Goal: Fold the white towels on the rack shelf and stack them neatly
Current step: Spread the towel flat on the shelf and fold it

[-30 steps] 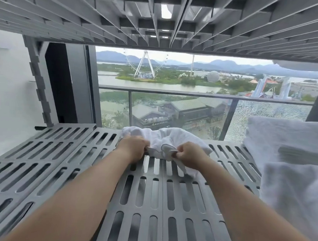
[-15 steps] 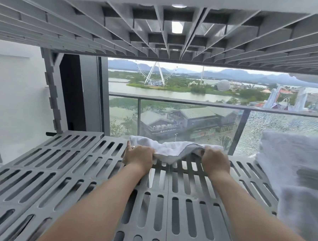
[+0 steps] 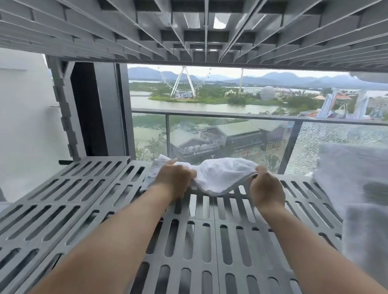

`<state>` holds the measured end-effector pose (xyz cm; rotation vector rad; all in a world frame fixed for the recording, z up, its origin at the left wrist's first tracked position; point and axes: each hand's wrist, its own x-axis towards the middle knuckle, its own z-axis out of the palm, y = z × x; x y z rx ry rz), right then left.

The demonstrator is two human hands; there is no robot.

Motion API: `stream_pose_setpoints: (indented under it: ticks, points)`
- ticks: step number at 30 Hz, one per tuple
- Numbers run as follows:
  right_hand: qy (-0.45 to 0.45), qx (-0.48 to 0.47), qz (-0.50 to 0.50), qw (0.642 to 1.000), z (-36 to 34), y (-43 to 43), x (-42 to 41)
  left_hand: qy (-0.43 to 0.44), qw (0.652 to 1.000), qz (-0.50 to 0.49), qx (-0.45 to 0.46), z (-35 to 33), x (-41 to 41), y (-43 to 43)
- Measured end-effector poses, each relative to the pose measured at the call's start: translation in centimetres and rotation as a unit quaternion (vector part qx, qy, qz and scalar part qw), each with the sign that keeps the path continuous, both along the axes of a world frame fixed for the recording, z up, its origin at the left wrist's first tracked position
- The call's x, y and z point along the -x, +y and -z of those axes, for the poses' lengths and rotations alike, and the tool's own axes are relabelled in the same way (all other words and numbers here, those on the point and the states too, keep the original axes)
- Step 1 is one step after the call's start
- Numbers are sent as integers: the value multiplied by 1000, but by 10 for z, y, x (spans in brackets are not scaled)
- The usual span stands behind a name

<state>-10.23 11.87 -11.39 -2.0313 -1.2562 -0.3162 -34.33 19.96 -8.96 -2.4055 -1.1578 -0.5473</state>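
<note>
Head view: left hand (image 3: 174, 179) and right hand (image 3: 266, 189) each pinch the towel (image 3: 223, 176) sagging between them. Pulling both ends evenly should flatten it on the shelf (image 3: 195, 241).

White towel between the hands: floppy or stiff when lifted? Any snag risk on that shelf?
Likely floppy: the white towel sags and bunches between the left hand and right hand. Probably light, since a pinch grip at each end holds it up. It may drag or catch on the slotted shelf, as its hanging middle sits just over the slots.
</note>
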Motion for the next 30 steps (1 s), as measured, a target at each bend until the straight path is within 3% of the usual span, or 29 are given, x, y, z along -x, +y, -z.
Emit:
stream_pose_setpoints:
  ticks: [2,5,9,11,14,15,20,23,24,26,28,30]
  points:
    - [-25,57,27,998,6,-10,-4,37,997,-57,44,12,17,-7]
    - [-97,98,59,989,11,-29,0,-82,991,-103,7,4,35,-9]
    - [-67,-47,83,993,-7,-48,5,-163,983,-30,-81,-17,35,-30]
    - [-75,-45,81,993,-13,-59,6,-122,991,-18,-55,-19,41,-35]
    - [-122,85,55,987,-4,-82,16,-10,995,-28,92,-3,54,-38]
    - [-129,125,54,982,1,-90,20,14,994,-23,105,1,59,-40]
    - [-115,208,64,969,14,-124,37,48,997,-5,64,7,69,-58]
    - [-54,251,-28,966,6,-142,48,45,998,-28,43,1,84,-72]
    - [-31,232,-41,971,1,-148,51,35,998,-40,28,-3,91,-78]
    - [0,108,-13,994,-8,-155,55,10,999,-50,-14,-9,104,-91]
    - [-20,17,12,1000,-12,-163,63,7,998,-46,-30,-12,113,-106]
    - [-51,85,-24,995,-9,-171,72,27,999,-35,27,-10,123,-115]
